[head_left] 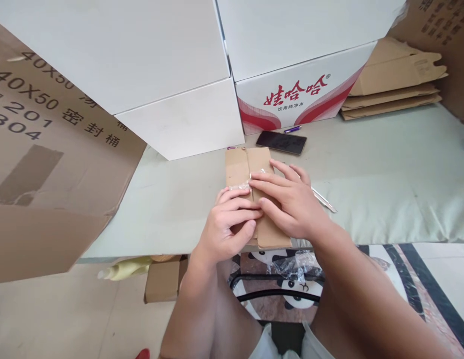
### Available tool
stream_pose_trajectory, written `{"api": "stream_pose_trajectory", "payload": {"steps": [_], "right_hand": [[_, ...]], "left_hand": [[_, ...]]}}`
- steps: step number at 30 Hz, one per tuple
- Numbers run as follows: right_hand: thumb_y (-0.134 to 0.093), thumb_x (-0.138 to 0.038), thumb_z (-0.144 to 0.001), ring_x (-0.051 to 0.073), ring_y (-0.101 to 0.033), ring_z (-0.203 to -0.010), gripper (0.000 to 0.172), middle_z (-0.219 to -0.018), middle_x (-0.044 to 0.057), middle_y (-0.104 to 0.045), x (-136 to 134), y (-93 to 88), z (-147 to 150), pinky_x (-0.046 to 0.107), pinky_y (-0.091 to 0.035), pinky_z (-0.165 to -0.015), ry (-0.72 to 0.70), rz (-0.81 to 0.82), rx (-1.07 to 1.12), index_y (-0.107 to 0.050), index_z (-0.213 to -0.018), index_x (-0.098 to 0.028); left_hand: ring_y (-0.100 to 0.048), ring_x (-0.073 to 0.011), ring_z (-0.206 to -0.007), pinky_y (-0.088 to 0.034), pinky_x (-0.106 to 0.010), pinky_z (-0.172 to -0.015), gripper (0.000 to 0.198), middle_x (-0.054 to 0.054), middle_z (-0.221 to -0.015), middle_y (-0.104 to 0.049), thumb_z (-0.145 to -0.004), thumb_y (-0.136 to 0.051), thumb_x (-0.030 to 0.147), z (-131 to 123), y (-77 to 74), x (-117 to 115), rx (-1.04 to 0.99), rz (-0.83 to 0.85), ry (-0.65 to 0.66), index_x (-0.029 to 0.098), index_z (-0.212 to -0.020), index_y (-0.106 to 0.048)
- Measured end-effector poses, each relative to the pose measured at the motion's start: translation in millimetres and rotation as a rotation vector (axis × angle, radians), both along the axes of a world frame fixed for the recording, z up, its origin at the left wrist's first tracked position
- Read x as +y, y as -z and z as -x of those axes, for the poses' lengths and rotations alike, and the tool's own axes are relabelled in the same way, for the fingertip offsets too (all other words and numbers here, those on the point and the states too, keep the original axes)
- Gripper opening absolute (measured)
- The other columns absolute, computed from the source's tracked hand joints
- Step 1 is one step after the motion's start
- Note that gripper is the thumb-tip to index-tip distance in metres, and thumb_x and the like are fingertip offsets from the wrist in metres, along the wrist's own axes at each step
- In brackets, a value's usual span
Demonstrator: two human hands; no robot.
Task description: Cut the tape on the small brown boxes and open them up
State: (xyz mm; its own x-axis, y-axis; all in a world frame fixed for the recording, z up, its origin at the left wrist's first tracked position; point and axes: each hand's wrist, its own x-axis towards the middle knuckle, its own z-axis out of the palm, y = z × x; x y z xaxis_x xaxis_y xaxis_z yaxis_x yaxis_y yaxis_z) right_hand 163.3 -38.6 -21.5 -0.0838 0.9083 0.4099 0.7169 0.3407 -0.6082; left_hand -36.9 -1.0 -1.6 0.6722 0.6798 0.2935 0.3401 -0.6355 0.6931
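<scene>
A small brown cardboard box (237,167) lies on the cloth-covered table in front of me, with a seam running lengthwise between its top flaps. Crumpled clear tape (240,186) crosses that seam near the middle. My left hand (232,219) rests on the left part of the box, its fingers stretched over the top by the tape. From the other side my right hand (288,199) lies flat on it with fingers spread, the fingertips touching the tape. A slim utility knife (324,199) shows beyond my right hand, partly hidden by it.
A phone (281,142) and a purple pen (292,129) lie behind the box. White cartons (292,94) stand along the back. Folded cardboard (396,94) is stacked at the right. On the left leans a large brown carton (48,149). Clear plastic wrap (297,264) lies below the table edge.
</scene>
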Motion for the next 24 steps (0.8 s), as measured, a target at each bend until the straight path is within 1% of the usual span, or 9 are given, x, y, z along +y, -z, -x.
{"api": "stream_pose_trajectory", "payload": {"steps": [2, 4, 8, 12, 14, 16, 19, 22, 24], "right_hand": [[-0.050, -0.032, -0.095, 0.038, -0.045, -0.148, 0.035, -0.136, 0.000, -0.073, 2, -0.8, 4, 0.068, -0.025, -0.118, 0.069, 0.019, 0.009, -0.076, -0.119, -0.032], [-0.050, -0.030, -0.094, 0.037, -0.048, -0.145, 0.035, -0.133, -0.001, -0.074, 1, 0.7, 8, 0.068, -0.028, -0.116, 0.133, -0.007, 0.032, -0.077, -0.115, -0.032], [-0.051, -0.029, -0.092, 0.036, -0.055, -0.139, 0.035, -0.129, -0.002, -0.076, -2, 4.4, 8, 0.064, -0.038, -0.111, 0.183, -0.050, 0.051, -0.078, -0.113, -0.032], [-0.053, -0.032, -0.091, 0.036, -0.061, -0.130, 0.033, -0.125, 0.005, -0.078, 2, 10.4, -5, 0.058, -0.045, -0.108, 0.325, -0.080, 0.084, -0.078, -0.113, -0.027], [-0.051, -0.033, -0.093, 0.036, -0.065, -0.124, 0.036, -0.122, 0.009, -0.078, 5, 17.5, -17, 0.056, -0.047, -0.107, 0.397, -0.049, 0.103, -0.076, -0.116, -0.023], [-0.050, -0.034, -0.092, 0.036, -0.068, -0.115, 0.036, -0.118, 0.012, -0.078, 6, 28.5, -32, 0.055, -0.050, -0.102, 0.485, 0.022, 0.091, -0.076, -0.114, -0.021], [-0.054, -0.034, -0.087, 0.039, -0.068, -0.106, 0.036, -0.113, 0.017, -0.076, 4, 50.5, -53, 0.058, -0.051, -0.093, 0.623, 0.209, -0.051, -0.075, -0.113, -0.019], [-0.059, -0.034, -0.081, 0.042, -0.066, -0.099, 0.040, -0.109, 0.021, -0.073, 1, 70.2, -67, 0.056, -0.051, -0.081, 0.619, 0.419, -0.189, -0.074, -0.115, -0.017], [-0.058, -0.032, -0.080, 0.037, -0.067, -0.089, 0.033, -0.100, 0.018, -0.073, 2, 75.7, -73, 0.049, -0.051, -0.072, 0.593, 0.507, -0.204, -0.075, -0.107, -0.020]], "left_hand": [[-0.064, -0.0327, -0.124, -0.036, -0.056, -0.118, 0.024, -0.007, -0.100, -0.082, -0.089, -0.060, 0.029, 0, -0.9, 0, -0.003, 0.000, -0.008, 0.027, -0.095, -0.083], [-0.064, -0.0325, -0.124, -0.036, -0.055, -0.118, 0.023, -0.006, -0.101, -0.082, -0.089, -0.060, 0.028, -1, -2.4, -1, -0.004, -0.009, -0.016, 0.026, -0.097, -0.082], [-0.064, -0.0325, -0.126, -0.035, -0.055, -0.120, 0.022, -0.006, -0.104, -0.081, -0.090, -0.061, 0.027, -3, -5.5, -4, 0.014, -0.007, -0.035, 0.025, -0.103, -0.079], [-0.064, -0.0317, -0.127, -0.034, -0.055, -0.120, 0.021, -0.005, -0.107, -0.081, -0.092, -0.059, 0.026, -2, -4.1, -6, 0.019, -0.018, -0.045, 0.025, -0.104, -0.077], [-0.064, -0.0309, -0.127, -0.034, -0.055, -0.120, 0.020, -0.005, -0.107, -0.081, -0.093, -0.058, 0.026, 0, -1.6, -7, -0.003, -0.029, -0.050, 0.024, -0.104, -0.075], [-0.064, -0.0303, -0.127, -0.034, -0.055, -0.120, 0.020, -0.005, -0.106, -0.081, -0.094, -0.058, 0.026, 0, 0.6, -6, -0.024, -0.030, -0.055, 0.024, -0.104, -0.075], [-0.064, -0.0301, -0.126, -0.033, -0.055, -0.121, 0.020, -0.005, -0.106, -0.081, -0.094, -0.056, 0.026, 0, 1.8, -6, -0.019, -0.017, -0.050, 0.025, -0.103, -0.074], [-0.064, -0.0306, -0.126, -0.032, -0.056, -0.122, 0.021, -0.005, -0.105, -0.080, -0.093, -0.056, 0.028, -2, 1.3, -5, -0.002, 0.002, -0.048, 0.025, -0.101, -0.075], [-0.064, -0.0307, -0.125, -0.031, -0.056, -0.122, 0.021, -0.005, -0.104, -0.080, -0.093, -0.055, 0.028, -3, 1.3, -5, -0.001, 0.015, -0.055, 0.025, -0.098, -0.075]]}}
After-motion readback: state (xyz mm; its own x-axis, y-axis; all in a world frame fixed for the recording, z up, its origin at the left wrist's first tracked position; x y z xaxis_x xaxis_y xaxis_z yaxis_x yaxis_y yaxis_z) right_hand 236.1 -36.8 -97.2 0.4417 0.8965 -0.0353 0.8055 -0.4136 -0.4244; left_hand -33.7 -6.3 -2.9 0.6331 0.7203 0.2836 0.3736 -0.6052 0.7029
